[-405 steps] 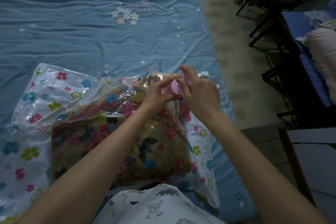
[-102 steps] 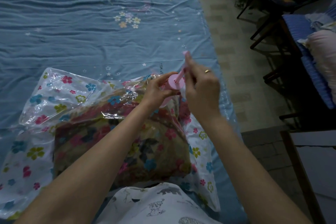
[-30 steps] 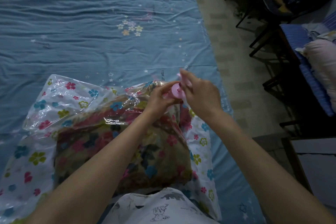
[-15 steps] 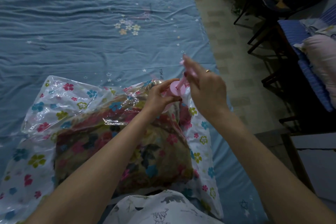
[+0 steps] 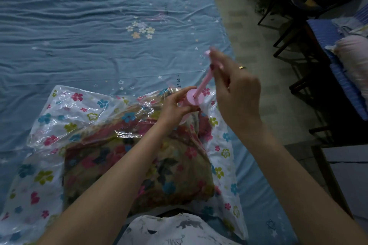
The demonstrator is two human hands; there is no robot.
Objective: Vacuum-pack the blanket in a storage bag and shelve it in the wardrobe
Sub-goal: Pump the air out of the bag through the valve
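Pumping air out | my left hand [image 5: 175, 105] grips the pump [image 5: 194, 98] body on the storage bag [image 5: 59, 117] | my right hand [image 5: 233, 87] pinches its raised plunger [image 5: 207, 74] | advice: stroke straight, barrel pressed down.

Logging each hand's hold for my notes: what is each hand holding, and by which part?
Left hand grips the pink pump by its barrel; right hand holds its raised plunger handle.

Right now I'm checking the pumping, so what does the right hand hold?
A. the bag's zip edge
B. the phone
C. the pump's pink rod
C: the right hand pinches the pink rod, raised out of the pump steadied by the left hand.
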